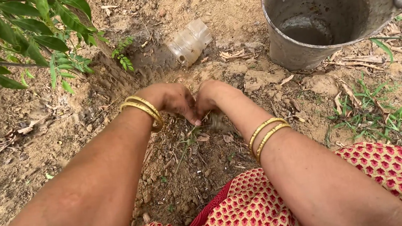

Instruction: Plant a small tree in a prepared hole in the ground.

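Left hand [172, 100] and right hand [208, 97], fingers curled and pressed together, work the loose soil [190, 154] in front of the knees; whether either grips anything cannot be told. Beyond them lie a clear plastic bottle [190, 41] and, to the right, a metal bucket [298, 48], with a leafy branch [19, 37] at upper left

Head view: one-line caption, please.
Both hands, left hand and right hand, work loose soil beside a grey metal bucket.

Open soil [186, 164] below both hands; bottle [190, 41] just ahead, bucket [299, 50] blocks front-right, leafy branch [29, 41] crowds front-left.
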